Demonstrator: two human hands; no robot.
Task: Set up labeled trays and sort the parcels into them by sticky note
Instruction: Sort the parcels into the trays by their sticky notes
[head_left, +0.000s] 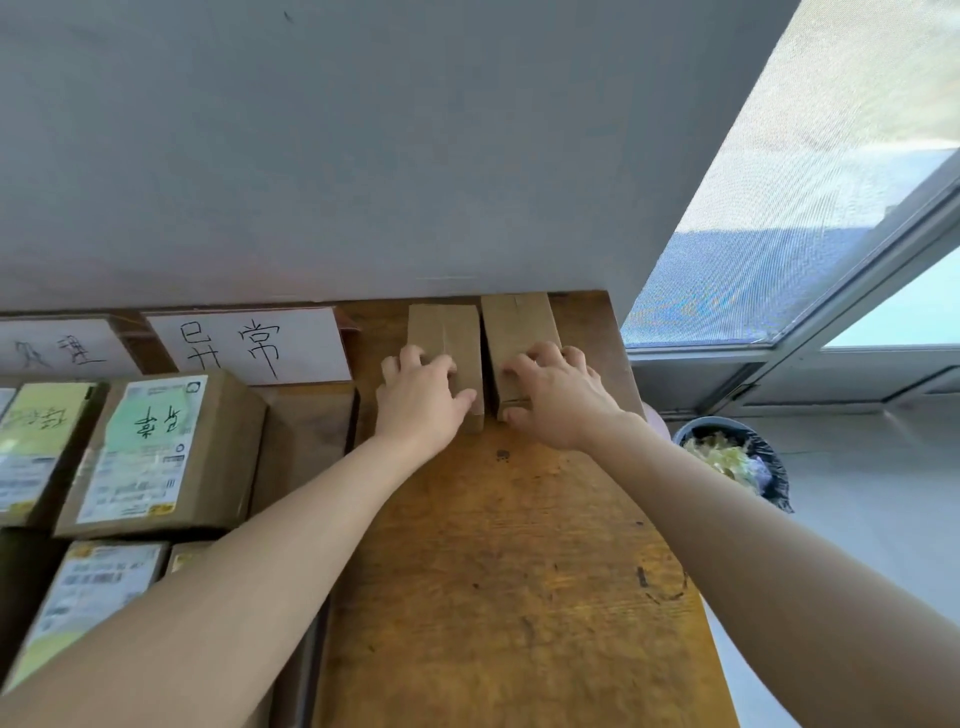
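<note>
At the far left edge I am seeing the left label card (57, 351), white, with handwriting I cannot read. Below it the yellow-note parcel (36, 447) is lying half out of view. Just beside that, the green-note parcel (156, 452) is sitting in a brown tray (306, 421), its green sticky note with handwritten characters stuck over the shipping label. Behind it the right label card (249, 345), white with two large handwritten characters, is standing against the wall. Nearer to me, the lower parcels (88, 597) are showing beside the left forearm.

Moving right onto the wooden table (519, 571), I am watching the left hand (421, 405) gripping the left box (447, 332), a small plain carton. The fingers are curling over its left edge and the thumb is pressing its right side. Just beside it, the right box (519, 322) is lying with its far end at the wall. The right hand (556, 405) is clasping it, fingers draping over the top and thumb hooking its near end.

Past the table's right edge a dark waste bin (737, 462) holding crumpled scraps is standing on the floor, below a window (831, 208).
</note>
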